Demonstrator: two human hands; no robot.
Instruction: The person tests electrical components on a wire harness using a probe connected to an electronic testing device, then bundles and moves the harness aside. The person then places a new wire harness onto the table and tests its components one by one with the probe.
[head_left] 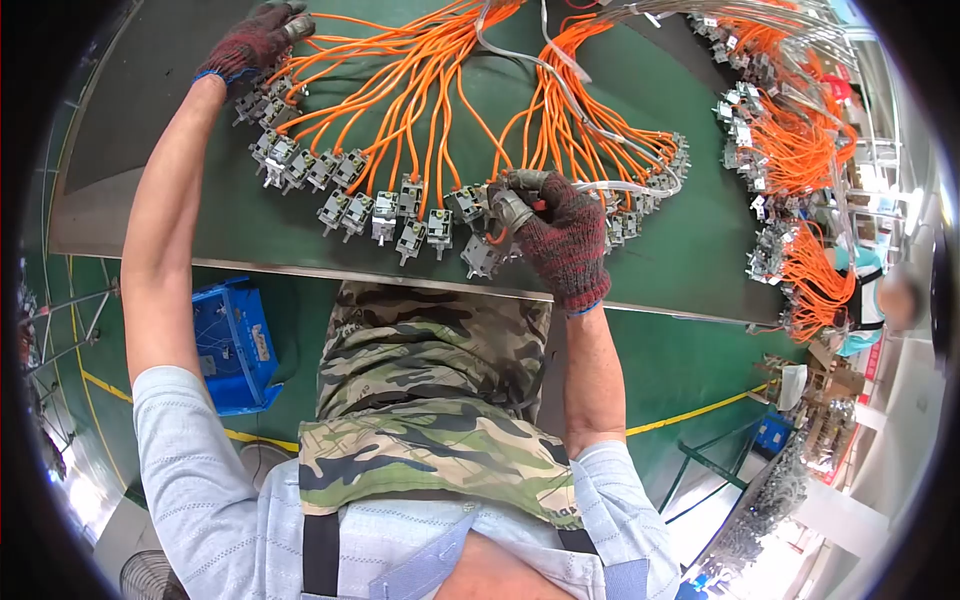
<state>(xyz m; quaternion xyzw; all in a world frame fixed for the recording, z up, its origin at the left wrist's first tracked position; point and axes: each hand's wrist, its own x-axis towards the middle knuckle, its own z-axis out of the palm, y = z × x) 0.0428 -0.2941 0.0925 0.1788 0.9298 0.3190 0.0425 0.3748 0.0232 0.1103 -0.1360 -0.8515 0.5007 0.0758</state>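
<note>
Workshop floor (665,365), green with yellow lines; green-topped desk (215,205) with a thin pale edge sits across it. On the desk: orange cables (400,100) in two fans, each gathered at the far side and splayed toward the wearer, ending in grey box-shaped end units (385,215). Units lie in a rough arc along the near side, probably so each end is reachable and the leads don't cross much. Left hand (255,45) is up at the far-left end of the arc, fingers bent over cable ends; can't tell if it's gripping. Right hand (560,235) is at the middle of the arc, thumb and fingers curled in close among units and a short orange loop; exact grip hidden. Reads as each hand minding a different part of the row. Materials: cables smooth, bendy, plastic-looking; units blocky, metallic-looking, some with a stub poking out; gloves maroon-and-dark knit, greyish fingertips, blue cuff edging. Pale tubing (620,187) loops over the right fan. More orange bundles (795,155) on the right; blue crate (262,345) below the desk's left part.
</note>
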